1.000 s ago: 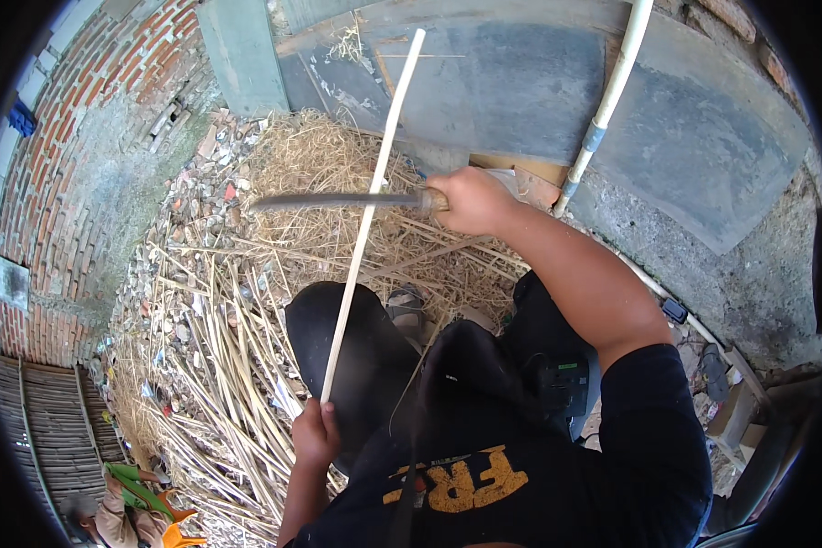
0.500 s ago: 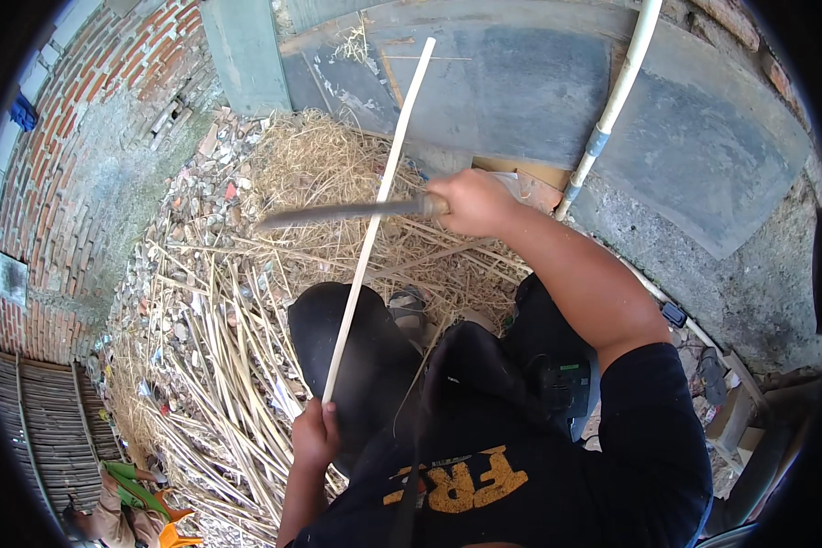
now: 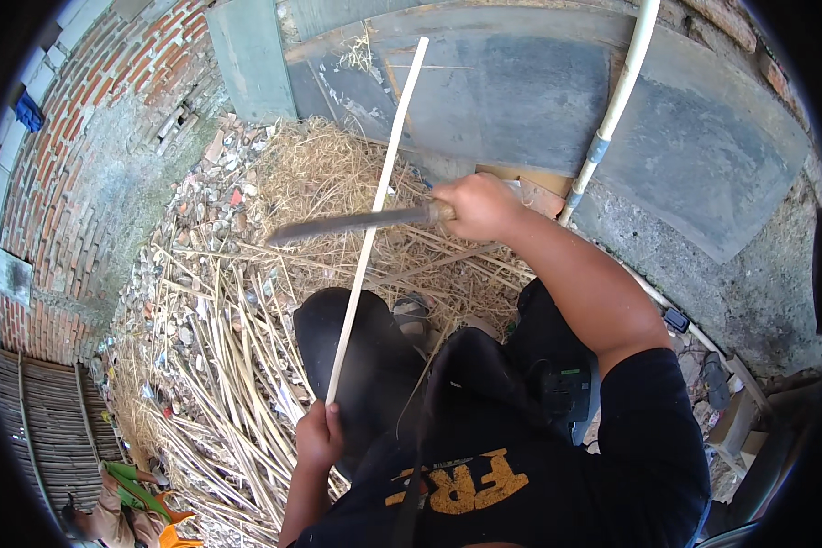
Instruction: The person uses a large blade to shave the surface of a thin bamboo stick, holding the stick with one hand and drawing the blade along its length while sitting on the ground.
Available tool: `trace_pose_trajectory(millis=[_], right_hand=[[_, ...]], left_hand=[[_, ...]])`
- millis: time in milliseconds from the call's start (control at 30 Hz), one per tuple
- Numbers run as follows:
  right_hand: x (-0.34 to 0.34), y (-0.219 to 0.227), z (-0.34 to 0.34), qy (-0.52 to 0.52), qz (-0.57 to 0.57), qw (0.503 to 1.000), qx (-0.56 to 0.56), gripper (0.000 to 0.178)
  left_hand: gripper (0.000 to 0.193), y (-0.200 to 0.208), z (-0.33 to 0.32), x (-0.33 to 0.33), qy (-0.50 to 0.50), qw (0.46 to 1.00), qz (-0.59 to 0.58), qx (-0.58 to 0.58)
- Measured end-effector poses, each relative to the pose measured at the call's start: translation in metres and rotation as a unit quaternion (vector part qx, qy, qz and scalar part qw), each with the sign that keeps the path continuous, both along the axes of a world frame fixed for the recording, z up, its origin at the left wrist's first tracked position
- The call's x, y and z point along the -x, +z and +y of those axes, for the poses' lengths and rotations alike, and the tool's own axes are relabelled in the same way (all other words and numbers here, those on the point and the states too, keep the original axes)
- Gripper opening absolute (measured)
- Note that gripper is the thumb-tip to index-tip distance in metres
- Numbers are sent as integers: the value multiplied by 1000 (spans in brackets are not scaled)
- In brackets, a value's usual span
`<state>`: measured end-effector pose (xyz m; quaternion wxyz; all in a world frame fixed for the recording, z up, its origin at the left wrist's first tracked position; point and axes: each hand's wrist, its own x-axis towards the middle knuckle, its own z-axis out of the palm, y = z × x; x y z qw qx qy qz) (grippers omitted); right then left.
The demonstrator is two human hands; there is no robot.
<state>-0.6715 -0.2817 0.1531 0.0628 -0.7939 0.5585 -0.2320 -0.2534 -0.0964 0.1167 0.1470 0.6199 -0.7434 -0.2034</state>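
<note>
My left hand (image 3: 318, 437) is closed round the lower end of a long pale strip (image 3: 384, 173) that looks like split bamboo. The strip slants up and away, past my knee, its far end in front of the grey panels. In my right hand (image 3: 480, 206) is the wooden handle of a machete (image 3: 352, 223). Its dark blade points left and crosses over the strip about midway along it; whether the two touch I cannot tell. The fingers of my right hand are wrapped round the handle.
Many long strips (image 3: 237, 374) lie in a pile on the rubble to my left. Beyond my knees is a heap of dry shavings (image 3: 310, 173). A brick wall (image 3: 73, 173) stands left, grey panels (image 3: 521, 100) and a pale pipe (image 3: 626, 87) ahead. A person (image 3: 123, 511) is at lower left.
The machete has shifted slightly to the right and its blade tip has dropped a little. The strip's far end has moved slightly left. Both hands keep their grips.
</note>
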Motion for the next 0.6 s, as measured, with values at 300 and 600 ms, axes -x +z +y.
trace_pose_trajectory(millis=[300, 600], right_hand=[[4, -21, -10, 3, -11, 997, -81, 25], [23, -10, -3, -58, -61, 994, -66, 37]], left_hand=[[37, 1, -5, 2, -8, 999, 37, -8], [32, 45, 10, -5, 16, 994, 34, -102]])
